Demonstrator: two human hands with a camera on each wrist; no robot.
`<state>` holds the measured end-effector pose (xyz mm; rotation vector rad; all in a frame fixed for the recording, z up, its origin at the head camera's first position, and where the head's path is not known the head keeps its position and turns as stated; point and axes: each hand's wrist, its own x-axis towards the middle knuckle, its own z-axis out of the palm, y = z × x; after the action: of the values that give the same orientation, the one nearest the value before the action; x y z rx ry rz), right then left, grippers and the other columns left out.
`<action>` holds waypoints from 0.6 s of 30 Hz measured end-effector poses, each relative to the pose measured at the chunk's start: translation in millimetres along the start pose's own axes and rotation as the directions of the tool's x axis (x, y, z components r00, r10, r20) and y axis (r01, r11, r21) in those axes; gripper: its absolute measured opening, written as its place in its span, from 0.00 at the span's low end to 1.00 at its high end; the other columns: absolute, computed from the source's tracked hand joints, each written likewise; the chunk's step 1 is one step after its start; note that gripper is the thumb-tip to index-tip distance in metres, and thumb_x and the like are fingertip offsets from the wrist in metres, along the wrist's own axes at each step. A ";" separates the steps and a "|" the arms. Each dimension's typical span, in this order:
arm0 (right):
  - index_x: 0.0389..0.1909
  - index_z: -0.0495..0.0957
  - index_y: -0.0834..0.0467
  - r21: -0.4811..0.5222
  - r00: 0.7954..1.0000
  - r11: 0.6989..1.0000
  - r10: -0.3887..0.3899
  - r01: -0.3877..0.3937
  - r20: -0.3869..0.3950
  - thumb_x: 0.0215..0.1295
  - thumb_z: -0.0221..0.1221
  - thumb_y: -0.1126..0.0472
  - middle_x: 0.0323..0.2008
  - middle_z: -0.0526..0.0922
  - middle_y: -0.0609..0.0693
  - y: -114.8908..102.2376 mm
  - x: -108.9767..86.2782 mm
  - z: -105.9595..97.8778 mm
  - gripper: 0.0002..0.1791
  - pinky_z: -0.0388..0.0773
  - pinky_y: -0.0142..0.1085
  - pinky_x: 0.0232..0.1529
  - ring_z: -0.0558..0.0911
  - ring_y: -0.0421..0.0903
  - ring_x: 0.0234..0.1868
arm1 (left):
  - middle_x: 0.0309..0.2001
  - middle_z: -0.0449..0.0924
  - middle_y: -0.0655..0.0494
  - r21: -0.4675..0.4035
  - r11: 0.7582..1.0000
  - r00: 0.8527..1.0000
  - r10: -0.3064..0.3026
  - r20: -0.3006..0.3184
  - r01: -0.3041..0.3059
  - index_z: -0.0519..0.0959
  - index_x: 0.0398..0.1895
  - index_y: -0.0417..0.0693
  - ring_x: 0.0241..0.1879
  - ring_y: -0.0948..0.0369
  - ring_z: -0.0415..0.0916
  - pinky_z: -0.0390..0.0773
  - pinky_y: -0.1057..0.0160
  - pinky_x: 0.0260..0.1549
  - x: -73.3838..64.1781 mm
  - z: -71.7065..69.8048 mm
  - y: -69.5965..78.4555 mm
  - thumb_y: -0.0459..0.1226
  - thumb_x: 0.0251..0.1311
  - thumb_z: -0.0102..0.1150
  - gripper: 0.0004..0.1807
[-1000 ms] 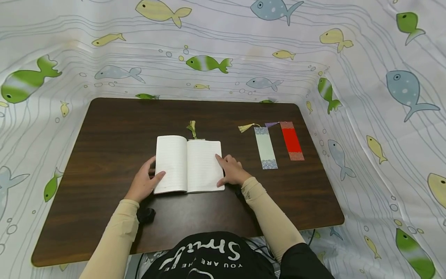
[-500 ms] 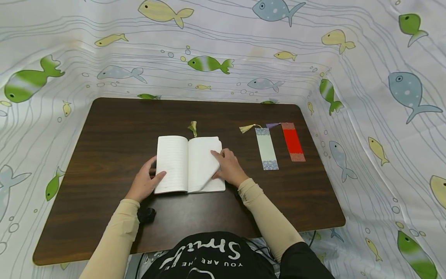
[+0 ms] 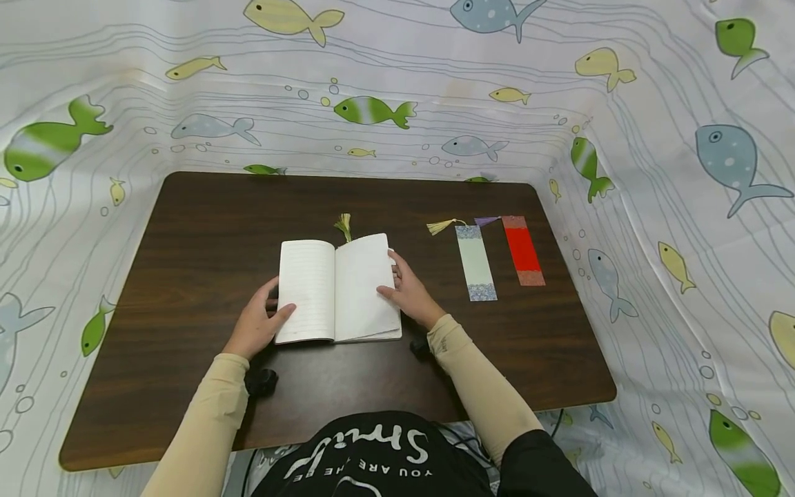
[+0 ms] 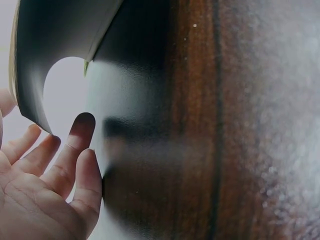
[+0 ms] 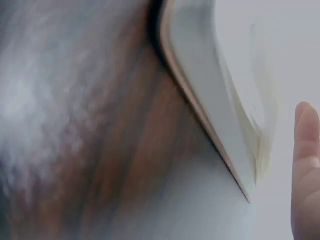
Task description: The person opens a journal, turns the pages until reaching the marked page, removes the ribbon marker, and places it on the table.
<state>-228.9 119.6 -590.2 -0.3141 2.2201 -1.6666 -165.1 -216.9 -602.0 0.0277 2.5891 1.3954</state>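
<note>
Fish-print cloth: white with green, blue and yellow fish [image 3: 410, 69], it surrounds the tabletop from 9 o'clock over 12 to 3.
Tabletop: dark brown with wood grain [image 3: 205, 228], rounded at the corners.
Left hand: at the notebook's 8 o'clock [image 3: 257, 321], thumb over the left page, the other fingers [image 4: 82, 132] under the cover and spread apart (the left wrist view shows gaps between them); it grips that edge.
Notebook: open at the middle of the tabletop [image 3: 307, 290], its left page ruled, the right leaf tilted up off those below.
Green tassel: at the notebook's 12 o'clock [image 3: 344, 226], sticking out past the top edge (whatever it hangs from is hidden).
Right hand: at the notebook's 3 o'clock [image 3: 410, 290], pinching the raised leaf, thumb in front and fingers behind the edge.
Pale bookmark: flat, shy of the notebook's 3 o'clock [image 3: 475, 262], a yellow tassel [image 3: 439, 227] towards its 10 o'clock.
Red bookmark: just beside the pale one [image 3: 523, 250], a purple tassel [image 3: 486, 221] towards its 10 o'clock.
</note>
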 end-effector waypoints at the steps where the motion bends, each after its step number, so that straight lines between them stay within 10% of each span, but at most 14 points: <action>1: 0.83 0.41 0.51 0.081 1.000 0.997 0.013 -0.012 -0.011 0.69 0.62 0.71 0.71 0.64 0.63 0.0 0.5 -0.3 0.51 0.75 0.46 0.61 0.74 0.55 0.67 | 0.75 0.53 0.31 0.000 1.000 1.000 0.000 -0.001 0.000 0.46 0.82 0.43 0.64 0.35 0.66 0.74 0.35 0.53 -0.2 -0.6 0.1 0.54 0.73 0.54 0.46; 18: 0.83 0.40 0.52 0.187 0.981 0.964 0.195 -0.190 -0.009 0.74 0.56 0.72 0.76 0.59 0.62 10.4 -1.2 -1.9 0.47 0.70 0.47 0.66 0.69 0.57 0.72 | 0.70 0.62 0.29 -0.006 1.000 1.000 -0.001 0.002 0.001 0.45 0.82 0.45 0.60 0.37 0.70 0.77 0.38 0.48 -1.5 -0.2 2.2 0.56 0.73 0.53 0.46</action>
<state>-228.2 124.7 -599.5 -0.0268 2.0207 -1.7618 -163.8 -216.1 -599.9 0.0265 2.5831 1.4024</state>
